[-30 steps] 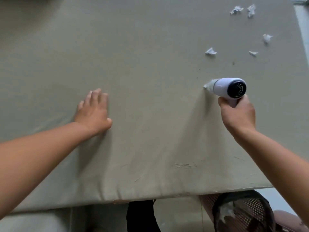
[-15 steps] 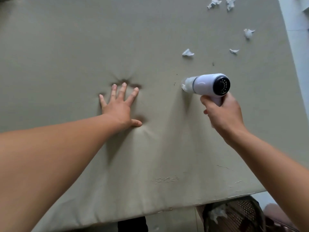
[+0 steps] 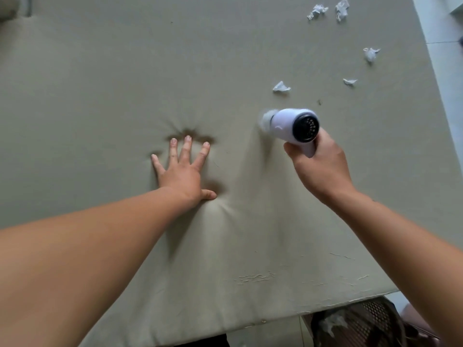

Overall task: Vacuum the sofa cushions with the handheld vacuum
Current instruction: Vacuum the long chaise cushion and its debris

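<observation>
A large olive-beige sofa cushion (image 3: pixel 105 91) fills most of the view. My right hand (image 3: pixel 318 169) grips the handle of a white handheld vacuum (image 3: pixel 290 125) with a black rear grille; its nozzle touches the fabric, pointing left. My left hand (image 3: pixel 184 171) lies flat with fingers spread, pressing a dent into the cushion to the left of the vacuum. Several white crumpled paper scraps lie on the cushion beyond the vacuum: the nearest scrap (image 3: pixel 281 86) just above the nozzle, others at the far right (image 3: pixel 370 53) and near the top edge (image 3: pixel 317 11).
A dark mesh waste basket (image 3: pixel 363 324) with white scraps inside stands on the floor below the cushion's near edge at bottom right. Pale tiled floor (image 3: pixel 446 46) runs along the cushion's right edge. The cover fabric is cracked near the front edge (image 3: pixel 253 278).
My left hand moved forward and right and now presses flat with fingers spread, denting the cushion. The vacuum stays at about the same spot on the fabric, below the nearest scrap.
</observation>
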